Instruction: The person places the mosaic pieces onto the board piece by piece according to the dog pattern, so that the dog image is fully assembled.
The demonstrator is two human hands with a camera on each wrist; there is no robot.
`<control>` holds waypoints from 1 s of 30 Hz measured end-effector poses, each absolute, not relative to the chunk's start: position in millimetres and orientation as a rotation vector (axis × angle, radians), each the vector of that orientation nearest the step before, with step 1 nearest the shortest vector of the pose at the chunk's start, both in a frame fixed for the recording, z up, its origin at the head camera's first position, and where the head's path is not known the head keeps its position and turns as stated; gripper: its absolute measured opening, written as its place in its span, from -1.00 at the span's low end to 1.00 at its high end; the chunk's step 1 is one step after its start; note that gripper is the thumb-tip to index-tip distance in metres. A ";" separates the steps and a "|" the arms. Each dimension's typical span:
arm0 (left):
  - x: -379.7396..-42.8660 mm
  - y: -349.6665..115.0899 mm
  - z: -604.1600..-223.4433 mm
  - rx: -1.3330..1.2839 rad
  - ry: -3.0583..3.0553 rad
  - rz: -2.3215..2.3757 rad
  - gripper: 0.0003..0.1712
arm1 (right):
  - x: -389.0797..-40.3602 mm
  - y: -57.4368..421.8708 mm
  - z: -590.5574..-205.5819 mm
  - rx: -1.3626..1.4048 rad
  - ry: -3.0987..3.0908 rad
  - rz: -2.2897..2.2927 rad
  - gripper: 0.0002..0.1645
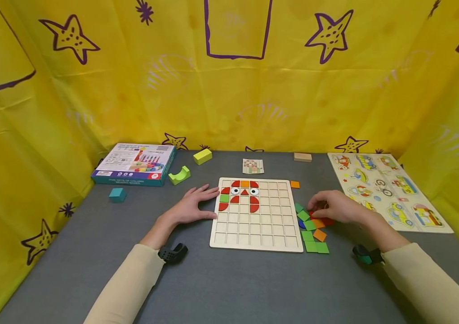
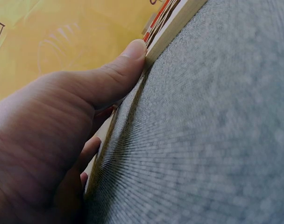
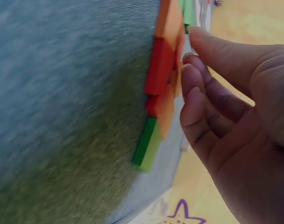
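Note:
A square wooden grid board [image 1: 237, 228] lies on the table, its upper-left cells filled with red, orange, green and eye-patterned tiles. My left hand [image 1: 193, 205] rests at the board's left edge, fingers extended; in the left wrist view the thumb [image 2: 118, 70] touches the board's side. To the right of the board lies a loose pile of green tiles [image 1: 311, 246], orange tiles [image 1: 320, 235], red tiles [image 1: 328, 221] and a blue piece [image 1: 301, 223]. Over the red tiles is my right hand [image 1: 336, 207], fingers bent, with a gap between thumb and fingertips in the right wrist view.
Behind the board lies a small pattern card [image 1: 252, 166]. A boxed toy set [image 1: 136, 164], a teal cube [image 1: 118, 195], a green arch block [image 1: 179, 175] and a yellow block [image 1: 202, 156] stand left. A picture puzzle board [image 1: 391, 193] and a beige block [image 1: 302, 157] are right.

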State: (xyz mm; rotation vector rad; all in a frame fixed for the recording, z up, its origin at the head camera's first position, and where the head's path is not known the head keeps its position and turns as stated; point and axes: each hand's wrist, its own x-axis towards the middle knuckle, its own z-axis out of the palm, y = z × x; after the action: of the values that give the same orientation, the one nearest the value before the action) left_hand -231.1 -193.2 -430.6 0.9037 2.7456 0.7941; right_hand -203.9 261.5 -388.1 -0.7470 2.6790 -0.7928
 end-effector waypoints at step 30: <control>-230.0 -193.6 -428.1 0.927 2.737 0.806 -0.08 | -212.0 211.9 -381.7 -0.853 2.613 -0.941 -0.92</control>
State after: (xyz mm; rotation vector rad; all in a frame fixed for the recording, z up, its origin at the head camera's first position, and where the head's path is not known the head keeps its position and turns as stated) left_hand -230.0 -193.6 -428.1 0.9268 2.7368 0.8060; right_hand -212.0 211.9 -381.7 -0.8529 2.6133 -0.9406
